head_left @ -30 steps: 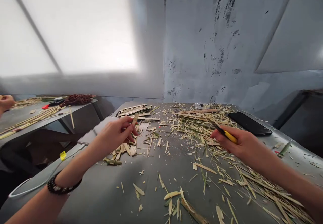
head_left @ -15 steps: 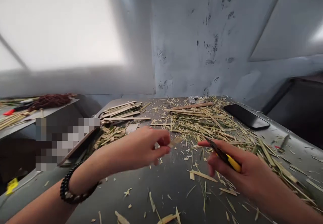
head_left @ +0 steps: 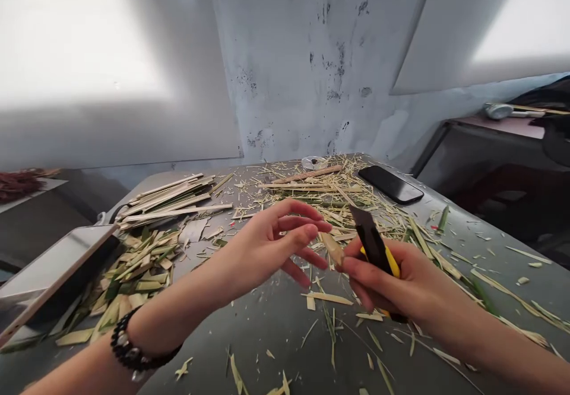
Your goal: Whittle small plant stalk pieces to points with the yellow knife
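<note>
My left hand (head_left: 271,243), with a beaded bracelet (head_left: 133,347) on the wrist, has its fingers apart and nothing in them. Just right of its fingertips is a short pale bamboo piece (head_left: 331,249), pinched at its lower end between my right thumb and finger. My right hand (head_left: 383,276) also grips a black-and-yellow utility knife (head_left: 376,246), its dark blade pointing up and to the left. Both hands are above the grey table (head_left: 267,329), among thin shavings.
Pale bamboo strips (head_left: 167,202) lie at the back left, with shorter offcuts (head_left: 138,270) nearer. A framed flat panel (head_left: 53,264) leans at the left. Shavings (head_left: 312,196), a tape roll (head_left: 314,162) and a phone (head_left: 390,184) are towards the back right.
The bamboo piece has passed from my left fingers to my right hand, and my left fingers have spread. The knife is turned more upright. The view has swung to the right.
</note>
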`<state>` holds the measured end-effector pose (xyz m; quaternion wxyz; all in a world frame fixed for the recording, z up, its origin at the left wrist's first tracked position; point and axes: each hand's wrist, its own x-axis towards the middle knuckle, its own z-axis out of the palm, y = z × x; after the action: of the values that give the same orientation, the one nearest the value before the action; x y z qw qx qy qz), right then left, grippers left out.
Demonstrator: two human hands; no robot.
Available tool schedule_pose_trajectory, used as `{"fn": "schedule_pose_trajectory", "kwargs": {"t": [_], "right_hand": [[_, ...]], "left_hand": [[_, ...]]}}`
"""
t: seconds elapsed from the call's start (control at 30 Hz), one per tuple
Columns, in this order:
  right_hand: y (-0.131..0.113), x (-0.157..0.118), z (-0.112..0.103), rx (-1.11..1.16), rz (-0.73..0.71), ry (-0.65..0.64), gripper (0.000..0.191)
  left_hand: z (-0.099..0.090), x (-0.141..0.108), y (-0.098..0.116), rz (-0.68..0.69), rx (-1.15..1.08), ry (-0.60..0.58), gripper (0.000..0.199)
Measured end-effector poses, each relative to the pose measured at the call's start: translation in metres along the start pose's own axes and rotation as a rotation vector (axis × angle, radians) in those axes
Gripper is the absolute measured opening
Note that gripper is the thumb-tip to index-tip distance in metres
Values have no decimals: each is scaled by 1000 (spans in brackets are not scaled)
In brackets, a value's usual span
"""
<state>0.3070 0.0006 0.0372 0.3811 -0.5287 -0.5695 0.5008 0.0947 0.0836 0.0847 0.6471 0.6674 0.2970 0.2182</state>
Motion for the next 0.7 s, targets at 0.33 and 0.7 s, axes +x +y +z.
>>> {"fn": "schedule_pose_trajectory", "kwargs": {"t": [0.33, 0.7], "right_hand": [[-6, -4, -3, 177, -33, 103, 37], [-2, -2, 2, -68, -54, 57, 37]], "left_hand": [[-7, 7, -17, 82, 286, 141, 33], [24, 4, -24, 68, 107, 8, 31]]}}
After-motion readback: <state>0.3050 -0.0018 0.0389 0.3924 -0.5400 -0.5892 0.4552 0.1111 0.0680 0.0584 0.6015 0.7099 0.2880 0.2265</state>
